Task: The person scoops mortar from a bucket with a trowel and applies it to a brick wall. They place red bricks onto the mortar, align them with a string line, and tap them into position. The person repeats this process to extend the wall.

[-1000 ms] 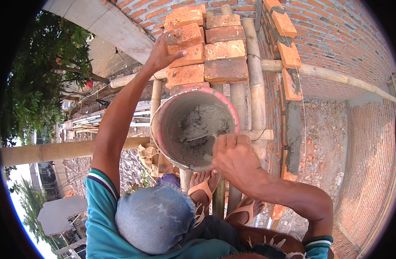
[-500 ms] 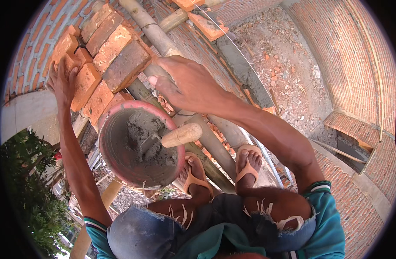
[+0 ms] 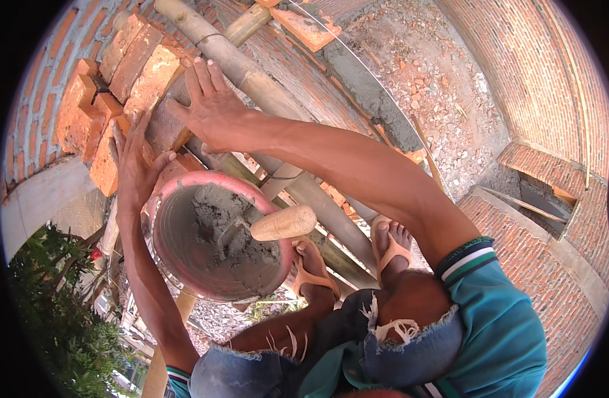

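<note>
A stack of orange-red bricks [image 3: 145, 79] sits at the upper left. My left hand [image 3: 137, 159] rests along its near side, fingers stretched out and thumb apart. My right hand [image 3: 215, 111] lies with fingers spread against the end of a darker brick [image 3: 166, 129], which is partly covered by both hands. Just below them stands a round bucket with a pink rim [image 3: 208, 178], holding wet grey mortar [image 3: 218, 202]. A trowel with a wooden handle [image 3: 283, 223] is stuck in the mortar, its blade mostly buried. Neither hand touches the trowel.
My sandalled feet stand on bamboo poles [image 3: 324, 205] with gaps between them. A brick wall top spread with mortar [image 3: 367, 93] runs beside a taut string, a loose brick [image 3: 307, 30] on it. Rubble [image 3: 430, 86] lies far below; leaves [image 3: 59, 312] fill the lower left.
My right hand has moved left onto the darker brick, its fingers opening from a curl. My left hand has slid toward the near right along the stack. The whole view has shifted slightly.
</note>
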`<state>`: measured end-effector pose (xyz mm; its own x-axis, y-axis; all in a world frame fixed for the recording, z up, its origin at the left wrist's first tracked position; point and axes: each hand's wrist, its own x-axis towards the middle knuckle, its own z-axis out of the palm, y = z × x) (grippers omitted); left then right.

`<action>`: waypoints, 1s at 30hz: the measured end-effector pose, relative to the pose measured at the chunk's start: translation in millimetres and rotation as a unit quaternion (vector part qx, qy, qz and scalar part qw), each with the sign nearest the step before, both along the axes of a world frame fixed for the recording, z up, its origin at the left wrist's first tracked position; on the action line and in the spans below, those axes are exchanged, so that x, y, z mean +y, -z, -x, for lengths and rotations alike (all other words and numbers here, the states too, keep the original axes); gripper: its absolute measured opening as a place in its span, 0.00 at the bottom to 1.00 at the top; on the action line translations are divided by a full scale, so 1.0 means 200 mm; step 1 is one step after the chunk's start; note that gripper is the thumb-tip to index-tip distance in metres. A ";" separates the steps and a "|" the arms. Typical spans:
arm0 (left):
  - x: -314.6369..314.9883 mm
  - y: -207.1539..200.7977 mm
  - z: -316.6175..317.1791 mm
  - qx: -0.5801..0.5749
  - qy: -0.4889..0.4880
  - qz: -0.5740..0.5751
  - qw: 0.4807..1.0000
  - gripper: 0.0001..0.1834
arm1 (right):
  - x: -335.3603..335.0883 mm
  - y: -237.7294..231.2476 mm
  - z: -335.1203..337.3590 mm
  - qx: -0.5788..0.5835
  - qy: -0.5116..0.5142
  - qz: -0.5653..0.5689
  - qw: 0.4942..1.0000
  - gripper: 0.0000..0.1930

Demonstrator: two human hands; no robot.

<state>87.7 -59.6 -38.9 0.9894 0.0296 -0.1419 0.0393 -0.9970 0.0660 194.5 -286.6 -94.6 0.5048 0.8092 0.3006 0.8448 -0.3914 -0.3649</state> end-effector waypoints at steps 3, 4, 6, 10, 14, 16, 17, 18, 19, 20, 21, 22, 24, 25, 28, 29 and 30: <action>0.02 -0.01 -0.01 -0.042 -0.001 0.023 0.999 0.49 | 0.12 0.04 -0.10 -0.030 -0.015 0.047 0.998 0.37; 0.03 -0.01 0.00 -0.067 -0.028 0.055 0.996 0.48 | 0.15 0.03 -0.12 -0.013 -0.029 0.067 0.997 0.35; 0.03 -0.02 0.00 -0.120 -0.086 0.110 0.983 0.46 | 0.16 -0.01 -0.13 -0.107 -0.046 0.096 0.988 0.29; 0.04 -0.02 0.02 -0.230 -0.242 0.222 0.916 0.43 | 0.01 -0.18 -0.09 -0.044 -0.051 0.140 0.988 0.29; 0.11 0.05 0.13 -0.285 -0.208 0.158 0.922 0.47 | -0.36 -0.34 -0.08 0.210 0.066 -0.007 0.975 0.36; 0.19 0.10 0.18 -0.289 -0.321 0.218 0.875 0.48 | -0.61 -0.43 -0.19 0.267 0.076 -0.108 0.955 0.39; 0.24 0.12 0.20 -0.280 -0.354 0.276 0.849 0.48 | -0.75 -0.49 -0.25 0.285 0.075 -0.168 0.941 0.38; 0.28 0.14 0.22 -0.279 -0.384 0.340 0.812 0.49 | -0.91 -0.54 -0.33 0.331 0.102 -0.165 0.923 0.36; 0.31 0.15 0.24 -0.268 -0.390 0.357 0.805 0.48 | -1.09 -0.59 -0.39 0.379 0.092 -0.215 0.895 0.35; 0.34 0.16 0.25 -0.261 -0.399 0.382 0.792 0.47 | -1.26 -0.64 -0.48 0.423 0.102 -0.259 0.862 0.35; 0.35 0.17 0.26 -0.254 -0.417 0.412 0.769 0.47 | -1.40 -0.66 -0.55 0.470 0.099 -0.310 0.820 0.34; 0.36 0.16 0.26 -0.254 -0.413 0.401 0.777 0.45 | -1.43 -0.56 -0.58 0.394 0.118 -0.460 0.787 0.37; 0.36 0.16 0.27 -0.249 -0.441 0.396 0.766 0.43 | -1.66 -0.47 -0.69 0.575 0.000 -0.453 0.681 0.39; 0.35 0.15 0.27 -0.256 -0.435 0.382 0.774 0.42 | -1.75 -0.41 -0.72 0.609 0.025 -0.433 0.665 0.42; 0.32 0.12 0.26 -0.260 -0.442 0.362 0.779 0.39 | -1.81 -0.06 -0.66 0.402 0.394 -0.249 0.788 0.51; 0.31 0.11 0.26 -0.260 -0.441 0.359 0.781 0.38 | -1.83 0.02 -0.60 0.388 0.393 -0.177 0.814 0.52; 0.31 0.09 0.25 -0.255 -0.441 0.354 0.784 0.38 | -1.82 0.11 -0.54 0.349 0.386 -0.127 0.844 0.50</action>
<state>36.9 1.6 -57.8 0.5618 0.8269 -0.0240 0.4815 -0.3033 0.8223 302.1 -650.0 -116.2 0.9783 0.1117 -0.1742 -0.0825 -0.5617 -0.8232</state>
